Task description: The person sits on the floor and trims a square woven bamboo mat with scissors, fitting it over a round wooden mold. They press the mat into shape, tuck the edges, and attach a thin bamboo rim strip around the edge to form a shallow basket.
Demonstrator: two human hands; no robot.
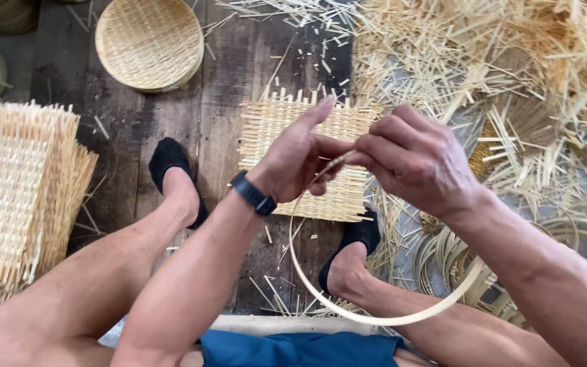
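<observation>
The left hand [299, 158] and the right hand [412, 158] met above the wooden floor [232, 102], both pinching the ends of a thin bamboo strip [375, 318] bent into a hoop. The hoop hung below the hands, curving down over the person's knees; its ends seemed to overlap between the fingertips, though the grip hid the joint. Beneath the hands lay a square woven mat [273, 122]. A stack of mats [15, 190] sat at the floor's left edge, and a round woven tray [149, 42] near the top edge.
</observation>
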